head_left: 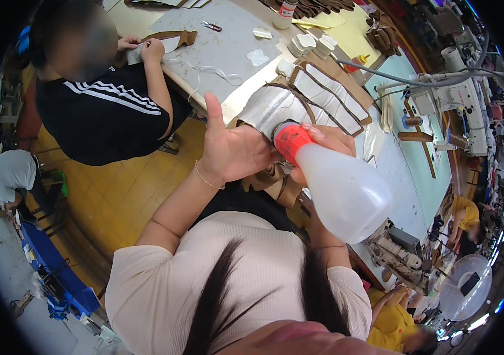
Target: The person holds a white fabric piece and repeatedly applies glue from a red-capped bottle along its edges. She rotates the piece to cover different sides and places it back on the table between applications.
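Note:
A cloudy white plastic bottle [346,195] with a red neck is tilted over, its dark mouth end close against a curved silver-white piece edged in brown [284,106]. My right hand [332,142] is closed around the bottle's red neck from behind, so part of its fingers is hidden. With palm up and thumb stretched out, my left hand [234,148] lies at the near side of the curved piece. The piece covers its fingertips. Brown material [275,183] hangs just below my hands.
White panels with brown edges [332,92] lie beyond my hands on the table [228,35]. Small snips [211,26] and clear strips rest farther left. A co-worker [110,112] sits at left holding a pale piece. Sewing machines [453,100] stand at right.

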Available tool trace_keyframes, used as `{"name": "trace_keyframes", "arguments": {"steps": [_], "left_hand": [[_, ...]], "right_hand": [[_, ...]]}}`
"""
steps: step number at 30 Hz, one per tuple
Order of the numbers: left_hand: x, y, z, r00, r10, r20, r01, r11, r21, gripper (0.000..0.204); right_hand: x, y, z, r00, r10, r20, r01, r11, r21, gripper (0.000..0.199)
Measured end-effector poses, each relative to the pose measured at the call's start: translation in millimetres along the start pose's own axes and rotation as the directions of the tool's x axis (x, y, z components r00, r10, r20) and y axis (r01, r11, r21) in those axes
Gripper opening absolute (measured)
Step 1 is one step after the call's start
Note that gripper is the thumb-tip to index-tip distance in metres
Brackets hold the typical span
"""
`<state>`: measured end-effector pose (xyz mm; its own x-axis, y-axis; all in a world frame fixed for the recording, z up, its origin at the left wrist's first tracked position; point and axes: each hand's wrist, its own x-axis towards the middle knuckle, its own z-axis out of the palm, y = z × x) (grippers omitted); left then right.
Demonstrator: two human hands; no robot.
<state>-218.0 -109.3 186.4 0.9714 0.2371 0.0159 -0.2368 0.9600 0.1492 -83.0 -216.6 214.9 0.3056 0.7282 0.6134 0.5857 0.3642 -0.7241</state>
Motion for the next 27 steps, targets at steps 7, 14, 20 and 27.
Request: {"name": "trace_keyframes", "arguments": {"steps": [7, 14, 20, 27], "left_hand": [[-6, -10, -9, 0.999, 0.015, 0.030, -0.022, 0.966, 0.257, 0.125], [-3, -16, -19, 0.997, 0.083, -0.004, -0.062, 0.776, 0.628, 0.125], [-2, 6, -16, 0.993, 0.099, 0.060, -0.107, 0.982, 0.153, 0.118], [9, 5, -2, 0.972, 0.200, -0.122, -0.197, 0.980, 0.041, 0.085]], "right_hand": [[20, 33, -17, 0.811, 0.267, -0.521, -0.244, 0.963, 0.114, 0.049], [10, 20, -16, 0.931, 0.176, -0.319, -0.186, 0.983, 0.000, 0.051], [28, 26, -41, 0.737, 0.170, -0.655, -0.083, 0.983, 0.162, 0.050], [18, 16, -37, 0.761, 0.198, -0.618, -0.093, 0.976, 0.197, 0.057]]}}
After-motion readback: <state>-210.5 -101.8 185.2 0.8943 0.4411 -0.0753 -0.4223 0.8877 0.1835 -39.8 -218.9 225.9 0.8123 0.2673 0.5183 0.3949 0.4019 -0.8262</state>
